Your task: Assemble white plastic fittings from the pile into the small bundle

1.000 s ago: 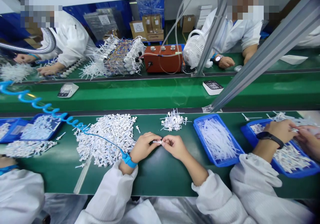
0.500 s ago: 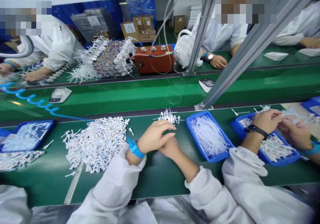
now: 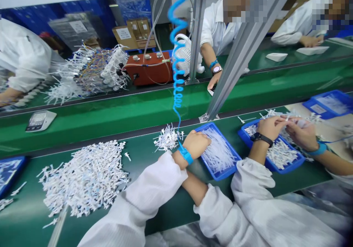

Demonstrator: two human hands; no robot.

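Observation:
My left hand [image 3: 196, 143], with a blue wrist strap [image 3: 185, 155], reaches across my body to the near left corner of a blue tray [image 3: 220, 175] of thin white tubes [image 3: 219, 152]. Its fingers curl down onto the tubes, and whether they grip one is hidden. My right forearm [image 3: 194, 190] runs under my left sleeve, which covers my right hand. A small heap of white plastic fittings [image 3: 167, 138] lies just left of my left hand. A large heap of similar fittings [image 3: 82, 177] spreads over the green table at the left.
A blue coiled cord [image 3: 176, 74] rises from the wrist strap. A co-worker's hands [image 3: 275, 127] work over a second blue tray [image 3: 286, 166] at the right. A slanted metal post [image 3: 234, 67], a scale [image 3: 40, 120] and a red box [image 3: 150, 70] stand beyond the conveyor.
My left hand has moved right, from the small fitting held between both hands to the tray of tubes. My right hand has slipped under my left arm. The view has swung right.

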